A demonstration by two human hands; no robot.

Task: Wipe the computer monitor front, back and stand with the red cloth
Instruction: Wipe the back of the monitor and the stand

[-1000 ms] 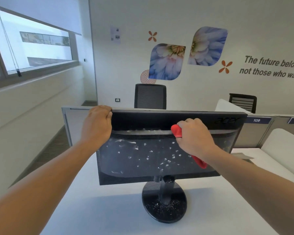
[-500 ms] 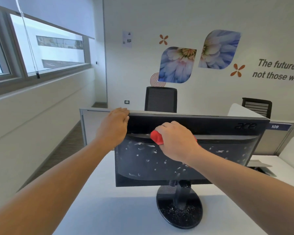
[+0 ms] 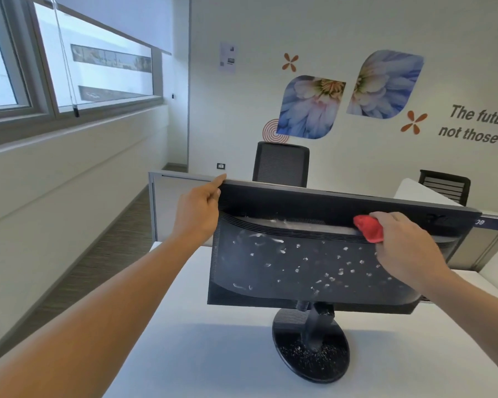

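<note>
From the head camera I see the black, flat plastic computer monitor [image 3: 314,268] in the middle of the frame. Its ribbed back faces me and it is tipped slightly down to the right. It stands on the white bench [image 3: 213,354] on its black round stand [image 3: 311,357], lower centre. White flecks are scattered across the back panel and over the stand's base.

My left hand [image 3: 197,214] grips the monitor's upper left corner, thumb on the back and fingers hooked over the top edge. My right hand [image 3: 406,248], at the right of the frame, is closed round the bunched red cloth [image 3: 370,228] and presses it against the ridge near the monitor's upper right. The cloth sticks out on the hand's left side.

Beyond the monitor, a black mesh office chair [image 3: 281,163] stands against the white wall at centre. A second dark chair [image 3: 444,185] is at the right. A window [image 3: 98,67] fills the upper left of the frame.
</note>
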